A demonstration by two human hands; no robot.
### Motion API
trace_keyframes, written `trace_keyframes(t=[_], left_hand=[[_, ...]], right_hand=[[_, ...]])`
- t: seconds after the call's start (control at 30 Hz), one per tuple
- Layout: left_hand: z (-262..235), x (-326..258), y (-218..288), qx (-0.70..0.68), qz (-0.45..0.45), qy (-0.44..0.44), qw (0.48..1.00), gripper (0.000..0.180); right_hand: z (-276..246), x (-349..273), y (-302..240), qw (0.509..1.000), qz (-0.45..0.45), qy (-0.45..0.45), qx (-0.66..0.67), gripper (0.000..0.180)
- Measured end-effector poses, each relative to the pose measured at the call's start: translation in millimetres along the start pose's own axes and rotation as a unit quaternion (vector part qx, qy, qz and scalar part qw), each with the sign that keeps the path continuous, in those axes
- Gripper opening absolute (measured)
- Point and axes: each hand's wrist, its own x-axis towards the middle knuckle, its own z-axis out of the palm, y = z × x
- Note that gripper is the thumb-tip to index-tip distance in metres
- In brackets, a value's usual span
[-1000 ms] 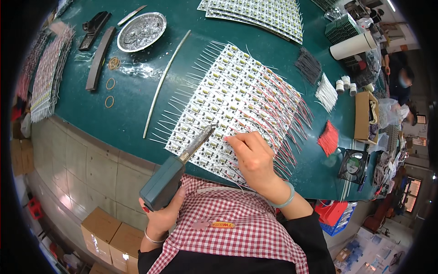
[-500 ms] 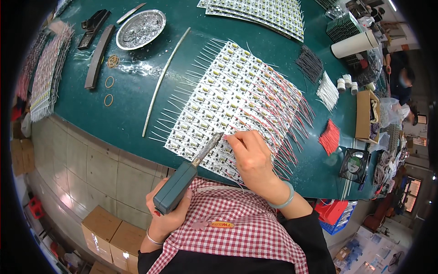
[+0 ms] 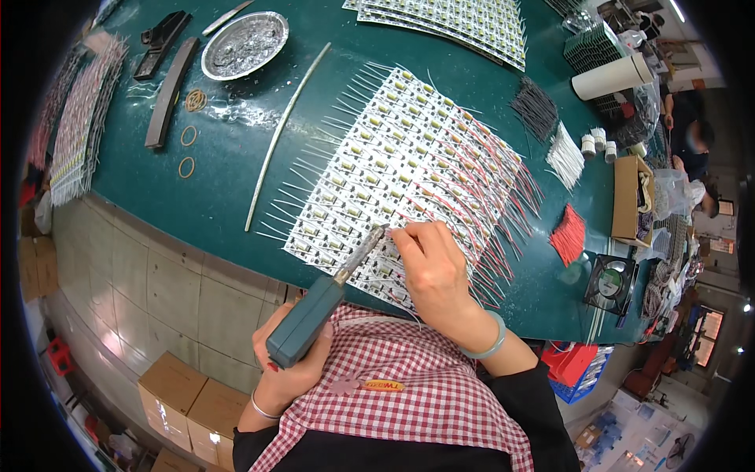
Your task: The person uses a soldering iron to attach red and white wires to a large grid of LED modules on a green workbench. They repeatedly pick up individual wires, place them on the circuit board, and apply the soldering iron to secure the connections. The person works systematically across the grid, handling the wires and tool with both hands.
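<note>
My left hand [image 3: 292,368] grips a teal-handled soldering iron [image 3: 314,311]; its metal tip reaches the near edge of a large white panel of small circuit boards [image 3: 409,165] lying on the green table [image 3: 228,181]. My right hand [image 3: 431,267] rests on that panel just right of the tip, fingers pinched on a thin wire at the board. Red and white wires stick out along the panel's sides. A pale green bangle sits on my right wrist.
A round metal dish [image 3: 244,35], a dark curved bar [image 3: 169,90], rubber bands [image 3: 189,145] and a long thin rod [image 3: 287,134] lie at left. Bundles of black [image 3: 536,106], white [image 3: 565,154] and red wires [image 3: 569,234], a cardboard box [image 3: 633,197] and a small fan [image 3: 609,283] sit right.
The soldering iron's tip has moved right along the panel's near edge toward my right hand, which shifted slightly and now pinches right beside it.
</note>
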Motion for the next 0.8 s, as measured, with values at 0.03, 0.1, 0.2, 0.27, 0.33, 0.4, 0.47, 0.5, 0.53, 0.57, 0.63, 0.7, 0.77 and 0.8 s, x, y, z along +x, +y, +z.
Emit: trace_keyframes(t=[0.03, 0.1, 0.2, 0.27, 0.33, 0.4, 0.47, 0.5, 0.53, 0.57, 0.63, 0.7, 0.77, 0.8], left_hand=[[-1, -1, -2, -0.008, 0.006, 0.004, 1.0, 0.021], [-3, -4, -7, -0.022, 0.019, 0.013, 0.999, 0.022], [-5, -8, -6, -0.026, -0.009, 0.019, 0.999, 0.022], [-4, -8, -4, -0.034, -0.019, 0.027, 0.999, 0.023], [-4, -6, -1, -0.031, -0.012, 0.029, 0.999, 0.023], [-6, -3, 2, -0.013, 0.007, 0.022, 1.0, 0.024], [-6, -4, 3, -0.018, -0.005, 0.022, 1.0, 0.024], [-6, -4, 4, -0.021, -0.011, 0.022, 0.999, 0.024], [-6, -3, 5, -0.017, -0.009, 0.023, 1.0, 0.024], [-6, -3, 6, -0.013, -0.007, 0.024, 1.0, 0.024], [-7, -4, 7, -0.012, -0.005, 0.028, 1.0, 0.023], [-7, -5, 7, -0.018, -0.006, 0.031, 0.999, 0.023], [-7, -6, 5, -0.019, 0.0, 0.032, 0.999, 0.024], [-8, -6, 3, -0.019, 0.003, 0.032, 0.999, 0.024]], right_hand=[[0, 0, 0, 1.0, 0.001, -0.001, 0.0, 0.034], [-1, 1, -1, 1.0, 0.001, -0.001, 0.0, 0.033], [-1, 1, -1, 1.0, 0.003, -0.002, 0.003, 0.033], [-1, 1, 0, 1.0, 0.004, -0.001, 0.001, 0.033], [0, 0, 0, 1.0, 0.007, 0.001, 0.001, 0.033], [1, -1, 0, 1.0, 0.011, 0.004, 0.001, 0.032], [-1, 0, -1, 1.0, 0.019, -0.001, 0.005, 0.032], [-2, 1, -1, 1.0, 0.023, -0.004, 0.007, 0.032], [-3, 1, -2, 1.0, 0.025, -0.003, 0.007, 0.032], [-4, 0, -2, 1.0, 0.027, -0.003, 0.006, 0.031], [-8, -2, -2, 1.0, 0.029, 0.002, 0.009, 0.031], [-16, -6, -3, 0.999, 0.031, 0.008, 0.013, 0.032], [-22, -9, -6, 0.999, 0.031, 0.018, 0.011, 0.033], [-25, -10, -8, 0.999, 0.03, 0.023, 0.01, 0.034]])
